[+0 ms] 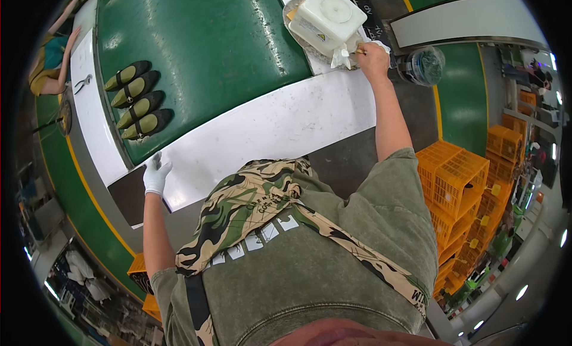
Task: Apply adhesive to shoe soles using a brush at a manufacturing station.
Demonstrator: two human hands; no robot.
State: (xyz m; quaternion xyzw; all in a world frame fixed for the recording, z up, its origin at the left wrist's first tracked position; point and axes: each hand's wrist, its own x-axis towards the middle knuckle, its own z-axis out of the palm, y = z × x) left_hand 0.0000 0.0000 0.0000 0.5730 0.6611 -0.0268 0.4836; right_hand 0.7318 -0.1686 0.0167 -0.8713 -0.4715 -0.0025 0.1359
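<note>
Head view, work beside a green conveyor belt (226, 60), as it appears to an onlooker standing close by. Right hand (374, 59), bare and just to the right of the belt: fingers closed on what seems to be a thin handle (360, 52), whose type and working end are too small to make out. White container (330, 15), boxy and likewise right of the belt: near the fingertips, with a crumpled white wrap (342, 58) at its near side. For sound technique, a light pinch and a steady wrist would probably serve best, the tip being kept close to the container so that nothing strays onto the belt. Left hand (156, 176), in a white glove, just off the belt's near left corner: fingers apart, grasping nothing; its freedom would suit steadying work. Four dark shoes (143, 124) with green insoles: side by side on the belt, toward its left edge, toes pointing to its right. Orange crates (450, 179): stacked well to the right of the belt.
</note>
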